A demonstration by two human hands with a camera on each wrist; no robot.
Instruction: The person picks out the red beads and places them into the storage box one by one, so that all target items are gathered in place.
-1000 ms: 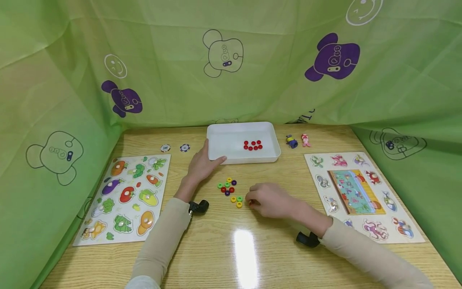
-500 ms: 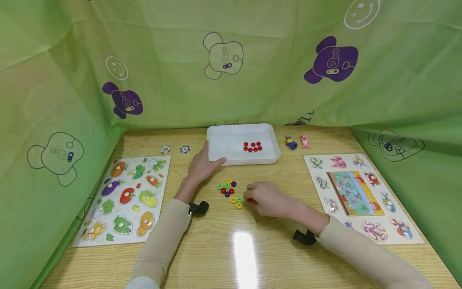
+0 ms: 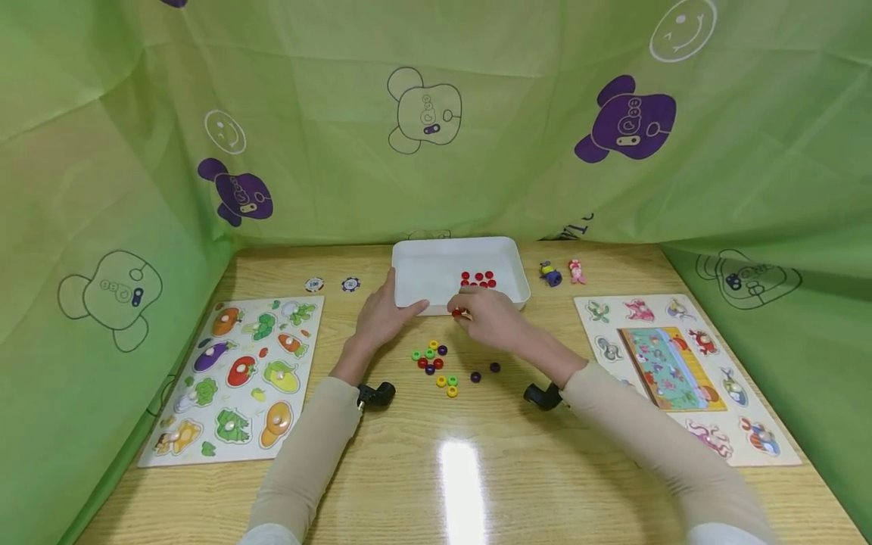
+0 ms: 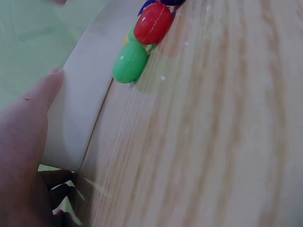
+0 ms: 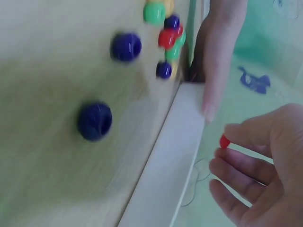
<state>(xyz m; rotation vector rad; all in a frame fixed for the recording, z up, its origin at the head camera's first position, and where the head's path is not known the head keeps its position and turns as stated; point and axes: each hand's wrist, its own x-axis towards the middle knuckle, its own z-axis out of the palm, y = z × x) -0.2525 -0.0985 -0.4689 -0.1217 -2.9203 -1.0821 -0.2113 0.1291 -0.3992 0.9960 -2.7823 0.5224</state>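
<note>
My left hand (image 3: 381,314) holds the near left corner of a white tray (image 3: 424,265). In the left wrist view its thumb lies at the rim of the tray wall (image 4: 78,118), and its fingers go round the corner. Between thumb and index finger, my right hand (image 3: 492,318) pinches a red bead (image 5: 225,141) above the tray's front edge. Several red beads (image 3: 489,275) lie inside the tray, partly behind this hand. On the table before the tray sits a mixed group of yellow, green, red and purple beads (image 3: 429,369).
Two purple beads (image 3: 475,376) lie right of the group. A vegetable puzzle board (image 3: 259,393) is on the left, a sea-animal puzzle board (image 3: 606,318) on the right. Two poker chips (image 3: 350,284) and two small figures (image 3: 576,271) flank the tray. Green cloth (image 3: 327,174) encloses the table.
My right hand has risen from the table to the tray's front edge with the red bead, uncovering two purple beads. The left hand keeps its place at the tray.
</note>
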